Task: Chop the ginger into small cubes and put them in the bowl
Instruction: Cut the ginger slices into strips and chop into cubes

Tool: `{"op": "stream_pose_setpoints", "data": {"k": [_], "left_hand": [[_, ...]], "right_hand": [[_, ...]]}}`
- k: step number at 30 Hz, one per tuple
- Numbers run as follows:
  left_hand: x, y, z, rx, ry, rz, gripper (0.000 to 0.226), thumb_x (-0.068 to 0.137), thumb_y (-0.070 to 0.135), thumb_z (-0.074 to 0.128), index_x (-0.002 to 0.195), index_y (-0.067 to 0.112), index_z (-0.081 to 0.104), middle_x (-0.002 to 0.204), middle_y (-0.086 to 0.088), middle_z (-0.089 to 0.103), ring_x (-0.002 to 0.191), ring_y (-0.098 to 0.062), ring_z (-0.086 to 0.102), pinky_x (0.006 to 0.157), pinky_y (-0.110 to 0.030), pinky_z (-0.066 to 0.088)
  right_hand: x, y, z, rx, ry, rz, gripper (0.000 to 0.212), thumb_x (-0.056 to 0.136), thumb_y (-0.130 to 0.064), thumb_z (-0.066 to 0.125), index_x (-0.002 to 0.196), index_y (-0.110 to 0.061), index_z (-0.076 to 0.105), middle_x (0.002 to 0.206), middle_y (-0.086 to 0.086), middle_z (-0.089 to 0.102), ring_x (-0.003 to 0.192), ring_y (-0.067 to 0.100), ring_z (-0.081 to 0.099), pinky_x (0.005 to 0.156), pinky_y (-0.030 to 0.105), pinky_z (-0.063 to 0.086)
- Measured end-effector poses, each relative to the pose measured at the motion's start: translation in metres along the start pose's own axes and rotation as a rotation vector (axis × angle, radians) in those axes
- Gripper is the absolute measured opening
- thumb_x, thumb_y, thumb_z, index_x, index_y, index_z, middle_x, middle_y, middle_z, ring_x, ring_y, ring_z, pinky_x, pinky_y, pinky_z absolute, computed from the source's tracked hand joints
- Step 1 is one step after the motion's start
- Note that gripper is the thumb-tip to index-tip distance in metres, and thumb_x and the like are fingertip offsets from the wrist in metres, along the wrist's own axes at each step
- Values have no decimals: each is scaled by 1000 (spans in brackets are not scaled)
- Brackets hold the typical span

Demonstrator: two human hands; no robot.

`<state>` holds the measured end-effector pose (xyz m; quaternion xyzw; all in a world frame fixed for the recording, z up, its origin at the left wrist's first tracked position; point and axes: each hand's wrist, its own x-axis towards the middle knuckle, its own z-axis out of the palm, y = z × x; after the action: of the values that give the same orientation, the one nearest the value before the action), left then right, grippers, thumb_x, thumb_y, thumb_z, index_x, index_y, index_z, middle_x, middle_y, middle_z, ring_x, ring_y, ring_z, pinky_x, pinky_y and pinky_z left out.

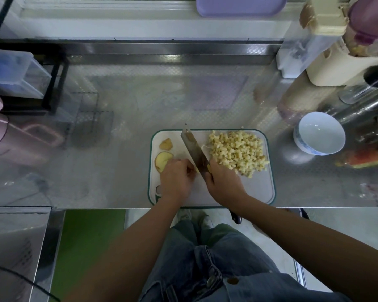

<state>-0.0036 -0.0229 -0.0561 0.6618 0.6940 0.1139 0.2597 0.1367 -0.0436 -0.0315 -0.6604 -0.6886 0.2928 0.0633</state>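
I judge the cutting step to be in hand, with the transfer not yet begun: the bowl (301,143) stands to the right of the cutting board (258,189), apart from it, and shows nothing inside. My right hand (224,184) is wrapped round the handle of the knife (194,149), whose blade slants across the board. My left hand (176,179) has its fingers curled down beside the blade, pinning a ginger piece (197,170) of which only a pale yellow edge shows. A heap of ginger cubes (238,149), small and pale yellow, lies on the board's right half. Two ginger slices (163,160) with tan skin wait at the left edge. The next move, I think, calls for short cuts kept off my knuckles.
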Motion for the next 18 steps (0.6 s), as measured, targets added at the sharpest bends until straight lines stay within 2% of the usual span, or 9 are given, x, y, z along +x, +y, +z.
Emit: {"op": "stream_pose_setpoints", "data": {"k": [5,11,18], "left_hand": [[1,5,2,38,15,-45,18,89,25,57,89,20,74,89,-2,67,89,-20,58,65,-32,46],[4,9,0,37,-12,-71,16,85,30,62,83,21,75,82,0,70,81,-21,62,66,-37,52],[5,7,1,8,-14,-83,16,86,24,59,89,24,75,88,3,71,90,-19,61,71,-36,52]], "right_hand": [[0,0,8,-24,-17,26,13,97,-19,42,106,-10,45,83,12,62,77,36,61,61,34,38],[5,-2,17,-41,1,33,14,97,-19,41,108,-11,45,87,15,64,78,37,62,61,34,38],[14,6,12,18,21,29,22,99,-23,42,115,-9,46,84,15,62,75,35,61,58,33,39]]}}
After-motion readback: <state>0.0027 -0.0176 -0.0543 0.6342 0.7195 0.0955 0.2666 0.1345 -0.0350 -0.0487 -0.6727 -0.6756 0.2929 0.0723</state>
